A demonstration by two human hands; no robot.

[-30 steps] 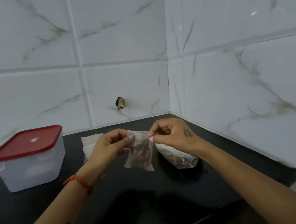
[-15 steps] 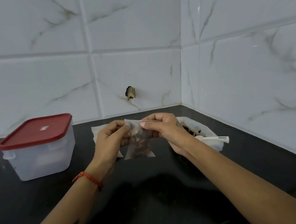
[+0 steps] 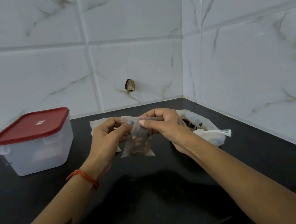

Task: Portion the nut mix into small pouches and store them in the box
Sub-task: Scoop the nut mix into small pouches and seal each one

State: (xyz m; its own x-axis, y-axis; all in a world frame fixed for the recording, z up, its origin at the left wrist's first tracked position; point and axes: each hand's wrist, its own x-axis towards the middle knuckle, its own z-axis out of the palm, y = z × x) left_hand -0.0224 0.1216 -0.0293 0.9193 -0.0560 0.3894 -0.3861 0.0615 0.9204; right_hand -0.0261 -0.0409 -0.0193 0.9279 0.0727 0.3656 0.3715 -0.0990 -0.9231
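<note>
i noted the left hand (image 3: 109,138) and right hand (image 3: 162,127) both pinched the filled pouch (image 3: 138,142) top; lidded box (image 3: 34,144) stood left of them.

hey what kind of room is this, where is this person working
Most likely a home kitchen corner. A black stone-like countertop meets white marble-look wall tiles, and food storage sits on it: a plastic box with a red lid and a white scoop.
</note>
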